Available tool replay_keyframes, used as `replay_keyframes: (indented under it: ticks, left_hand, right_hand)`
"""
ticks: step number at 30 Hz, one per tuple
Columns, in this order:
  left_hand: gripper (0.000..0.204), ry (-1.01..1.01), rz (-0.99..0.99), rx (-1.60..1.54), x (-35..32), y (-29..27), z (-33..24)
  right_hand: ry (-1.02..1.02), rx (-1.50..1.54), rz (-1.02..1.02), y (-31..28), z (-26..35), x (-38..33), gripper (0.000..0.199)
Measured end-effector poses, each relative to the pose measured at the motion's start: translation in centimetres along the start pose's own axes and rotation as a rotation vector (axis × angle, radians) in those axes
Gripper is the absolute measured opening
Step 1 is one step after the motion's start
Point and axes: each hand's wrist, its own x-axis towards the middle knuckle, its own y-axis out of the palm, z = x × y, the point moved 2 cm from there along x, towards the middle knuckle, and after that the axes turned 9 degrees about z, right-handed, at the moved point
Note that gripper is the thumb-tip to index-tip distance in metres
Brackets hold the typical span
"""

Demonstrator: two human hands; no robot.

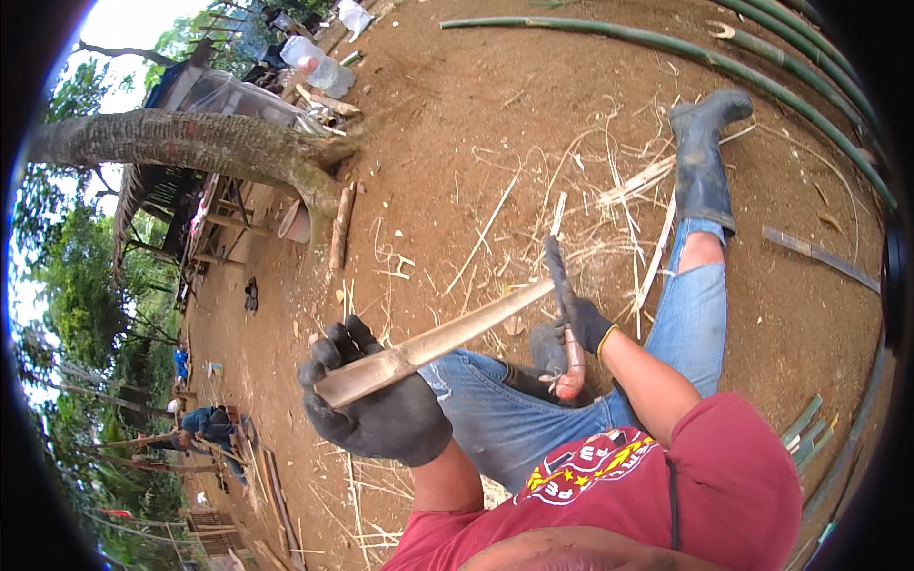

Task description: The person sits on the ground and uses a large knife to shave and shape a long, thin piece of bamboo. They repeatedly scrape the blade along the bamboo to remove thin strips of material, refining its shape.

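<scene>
A left hand (381,404) in a dark work glove is gripping the near end of a long, pale split bamboo strip (438,344), while the gloved right hand (583,324) is clasping a wooden-handled knife (564,314) whose dark blade is crossing the strip's far end.

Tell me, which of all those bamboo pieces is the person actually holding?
The pale split strip, gripped by the gloved left hand and meeting the knife. The green poles just lie on the ground.
</scene>
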Motion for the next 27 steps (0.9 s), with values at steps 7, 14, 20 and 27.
replay_keyframes:
  ticks: [7, 14, 20, 27]
  left_hand:
    - [0.038, -0.004, 0.023, -0.113, 1.0, 0.4, 0.7]
    - [0.037, -0.004, -0.009, -0.122, 1.0, 0.5, 1.0]
    - [0.036, 0.032, -0.011, -0.106, 0.8, 1.0, 1.3]
    - [0.036, 0.035, -0.047, -0.032, 0.5, 3.7, 1.8]
  right_hand:
    - [-0.075, -0.044, -0.109, -8.9, -0.4, 6.5, 0.052]
    - [-0.167, -0.074, 0.077, -2.8, 1.8, 3.1, 0.051]
    - [-0.130, -0.129, 0.102, 7.1, 4.5, -6.4, 0.054]
    - [-0.069, -0.100, 0.253, 7.8, 6.2, -9.4, 0.056]
